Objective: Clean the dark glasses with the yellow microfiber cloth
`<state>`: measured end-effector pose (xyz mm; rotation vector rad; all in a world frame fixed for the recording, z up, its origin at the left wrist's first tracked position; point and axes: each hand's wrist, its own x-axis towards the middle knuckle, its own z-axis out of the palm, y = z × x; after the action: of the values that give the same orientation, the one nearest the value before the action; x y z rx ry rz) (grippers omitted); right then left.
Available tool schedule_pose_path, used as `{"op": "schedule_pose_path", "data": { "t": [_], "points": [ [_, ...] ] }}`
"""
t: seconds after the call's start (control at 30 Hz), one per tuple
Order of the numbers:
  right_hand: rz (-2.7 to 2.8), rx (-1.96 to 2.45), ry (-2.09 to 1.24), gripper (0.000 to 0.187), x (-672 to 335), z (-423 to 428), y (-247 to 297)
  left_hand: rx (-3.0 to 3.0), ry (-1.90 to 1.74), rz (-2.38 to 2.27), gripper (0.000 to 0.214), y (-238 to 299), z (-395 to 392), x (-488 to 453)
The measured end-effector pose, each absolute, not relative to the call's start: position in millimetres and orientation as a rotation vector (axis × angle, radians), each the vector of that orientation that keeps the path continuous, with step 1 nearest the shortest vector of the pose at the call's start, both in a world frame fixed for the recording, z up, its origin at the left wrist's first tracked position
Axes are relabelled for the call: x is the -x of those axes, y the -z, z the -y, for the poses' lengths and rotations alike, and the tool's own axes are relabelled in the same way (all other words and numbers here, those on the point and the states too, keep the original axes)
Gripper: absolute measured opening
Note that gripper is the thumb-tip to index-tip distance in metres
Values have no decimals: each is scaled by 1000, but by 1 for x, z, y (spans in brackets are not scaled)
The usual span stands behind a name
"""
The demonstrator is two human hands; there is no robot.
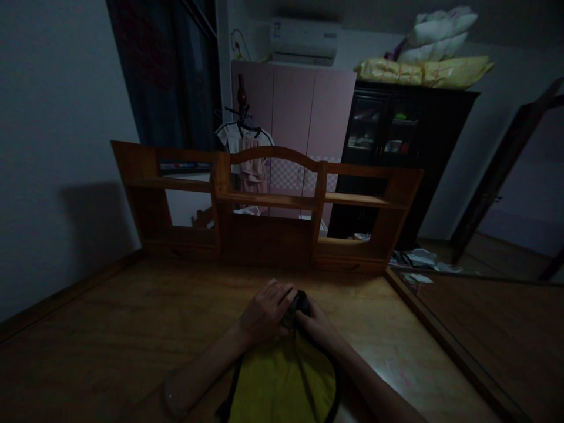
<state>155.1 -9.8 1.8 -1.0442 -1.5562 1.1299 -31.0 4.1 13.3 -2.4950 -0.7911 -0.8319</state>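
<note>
On the wooden desk (176, 329) lies a yellow fabric item with black edging (282, 382), which looks like a flat bag, though dim light hides its exact kind. At its far end is a small dark bunched part (302, 301). My left hand (268, 308) has its fingers curled over the left side of this dark part. From the right, my right hand (316, 322) grips the same part, thumb pressed on top. Both hands are closed and close together. The fingers partly cover what they hold, so its details cannot be made out.
A wooden shelf unit (268, 201) stands along the desk's far edge. A wall (66, 223) borders the left side, and a raised wooden rim (440, 329) runs along the right. Beyond are a pink wardrobe (293, 111), hanging clothes (251, 158) and a dark cabinet (432, 129).
</note>
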Motion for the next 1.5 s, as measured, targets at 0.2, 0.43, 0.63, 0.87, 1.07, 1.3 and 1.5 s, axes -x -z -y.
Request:
{"op": "schedule_pose_path", "data": {
  "t": [0.2, 0.43, 0.63, 0.87, 1.07, 1.3, 1.5],
  "points": [
    [1667, 1055, -919, 34, -156, 5, 5, 2502, 870, 775, 83, -15, -4, 32],
    [1716, 1097, -812, 21, -160, 4, 1, 2494, 880, 785, 85, -18, -3, 31],
    [1742, 1194, -735, 16, -163, 4, -3, 2486, 932, 791, 84, -18, -4, 31],
    [1718, 1184, -784, 19, -158, 7, -7, 2470, 928, 843, 85, -15, -6, 32],
    [1699, 1213, -843, 21, -155, 12, -15, 2470, 895, 834, 91, -14, -5, 31],
    [1712, 1212, -843, 28, -156, 12, -10, 2568, 827, 815, 83, -13, -6, 32],
    [1731, 1171, -814, 27, -156, 7, 0, 2566, 825, 805, 83, -13, -7, 31]
  ]
}}
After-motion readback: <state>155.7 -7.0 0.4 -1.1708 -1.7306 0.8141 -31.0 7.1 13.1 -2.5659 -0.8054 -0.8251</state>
